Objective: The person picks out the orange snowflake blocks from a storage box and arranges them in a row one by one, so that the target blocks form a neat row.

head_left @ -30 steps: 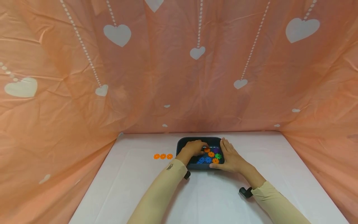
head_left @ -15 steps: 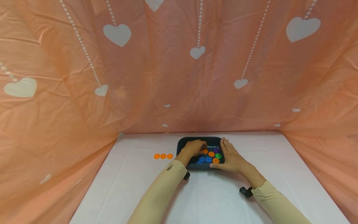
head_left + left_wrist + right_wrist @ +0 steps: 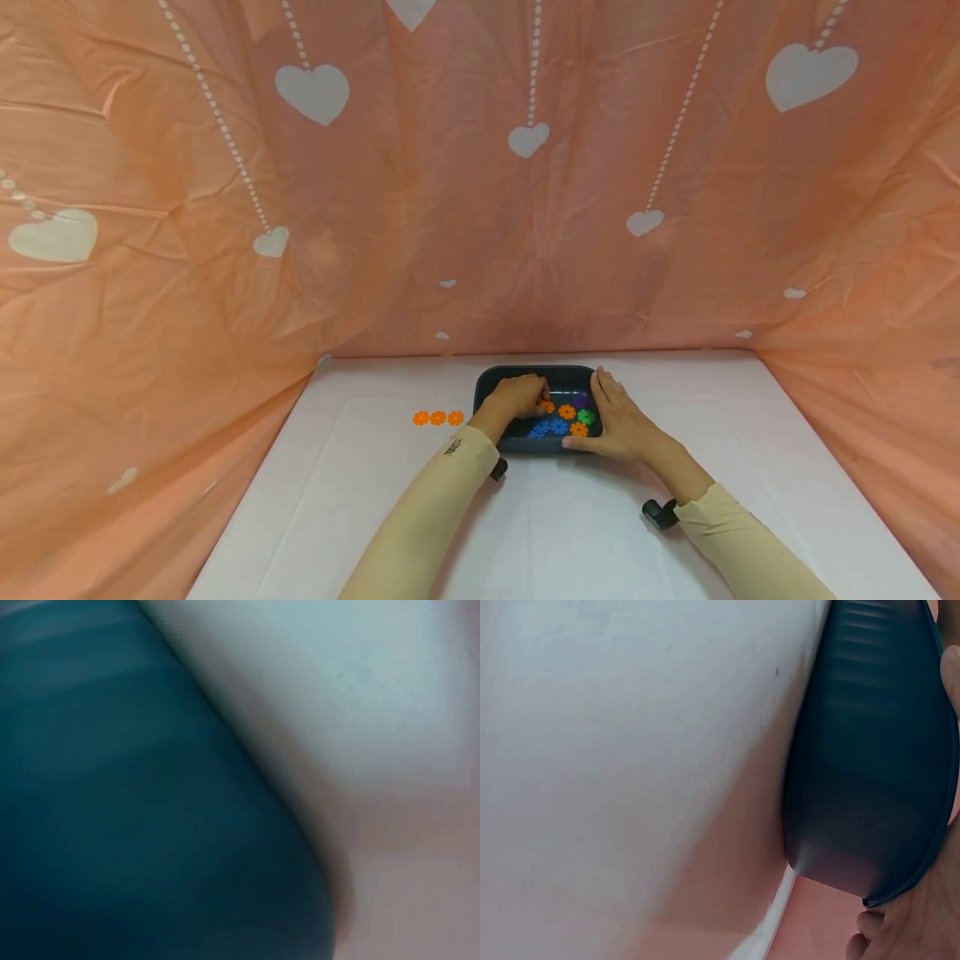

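My left hand (image 3: 516, 398) reaches into a dark blue tray (image 3: 536, 447), its bent fingertips and thumb on an orange flower-shaped piece (image 3: 548, 407). The underside of that grip is hidden. My right hand (image 3: 624, 425) lies against the tray's right front corner. Its straight fingers run along the right side, and the thumb rests on the front rim. Inside the tray lie another orange piece (image 3: 567, 412), one nearer the front, a green piece (image 3: 586, 416), a purple piece (image 3: 581, 401) and blue pieces (image 3: 558, 427). The left wrist view is blurred and shows mainly the tray's outer wall (image 3: 150, 810).
Three orange flower pieces (image 3: 438, 418) stand in a row on the white table (image 3: 360, 500), left of the tray. An orange-pink curtain (image 3: 480, 250) with white hearts hangs behind and along both sides.
My left fingers have drawn the orange flower piece a short way left and toward me inside the tray. My right hand and the tray have stayed in place.
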Action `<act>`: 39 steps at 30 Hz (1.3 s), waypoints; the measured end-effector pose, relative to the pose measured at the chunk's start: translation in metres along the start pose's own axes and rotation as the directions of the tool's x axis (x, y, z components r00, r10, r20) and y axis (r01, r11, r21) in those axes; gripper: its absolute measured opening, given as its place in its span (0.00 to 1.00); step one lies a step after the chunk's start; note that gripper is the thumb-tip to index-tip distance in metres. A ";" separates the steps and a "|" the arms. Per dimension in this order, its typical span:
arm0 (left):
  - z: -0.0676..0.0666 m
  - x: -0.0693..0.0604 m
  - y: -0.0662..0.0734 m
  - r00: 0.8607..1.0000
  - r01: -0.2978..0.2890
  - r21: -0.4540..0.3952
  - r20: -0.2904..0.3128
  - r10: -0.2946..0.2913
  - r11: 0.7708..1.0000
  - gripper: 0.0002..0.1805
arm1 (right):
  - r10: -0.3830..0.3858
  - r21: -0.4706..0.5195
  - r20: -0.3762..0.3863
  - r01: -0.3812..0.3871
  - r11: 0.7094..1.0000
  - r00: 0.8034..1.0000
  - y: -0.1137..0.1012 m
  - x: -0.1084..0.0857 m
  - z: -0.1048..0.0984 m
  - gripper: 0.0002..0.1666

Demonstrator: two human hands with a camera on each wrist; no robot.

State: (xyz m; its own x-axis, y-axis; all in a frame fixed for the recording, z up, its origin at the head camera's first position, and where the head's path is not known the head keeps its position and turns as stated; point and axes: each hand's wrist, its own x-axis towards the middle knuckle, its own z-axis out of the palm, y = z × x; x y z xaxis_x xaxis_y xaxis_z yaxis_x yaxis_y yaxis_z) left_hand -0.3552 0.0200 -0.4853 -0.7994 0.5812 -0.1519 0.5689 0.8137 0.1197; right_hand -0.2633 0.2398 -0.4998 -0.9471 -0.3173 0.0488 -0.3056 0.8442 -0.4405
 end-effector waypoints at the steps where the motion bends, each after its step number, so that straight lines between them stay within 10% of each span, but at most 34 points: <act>1: 0.000 0.000 -0.001 1.000 0.001 -0.006 0.002 -0.001 1.000 0.15 | -0.001 0.000 -0.001 0.001 1.000 1.000 0.000 0.000 0.000 0.82; 18: 0.002 -0.013 -0.019 0.999 0.013 -0.246 -0.046 -0.025 0.969 0.15 | -0.008 0.003 0.007 0.008 1.000 1.000 -0.004 0.001 0.000 0.82; 39: -0.015 -0.045 -0.040 0.976 -0.144 -0.447 -0.212 0.052 0.883 0.16 | 0.026 -0.001 0.012 -0.026 1.000 1.000 0.000 0.001 0.001 0.83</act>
State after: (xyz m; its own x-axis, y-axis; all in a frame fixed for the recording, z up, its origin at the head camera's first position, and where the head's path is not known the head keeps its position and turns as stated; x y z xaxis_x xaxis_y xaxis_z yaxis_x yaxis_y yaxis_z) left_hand -0.3448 -0.0384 -0.4684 -0.7914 0.6078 0.0656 0.5312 0.6307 0.5657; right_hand -0.2641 0.2393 -0.5009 -0.9535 -0.3003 0.0266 -0.2808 0.8527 -0.4405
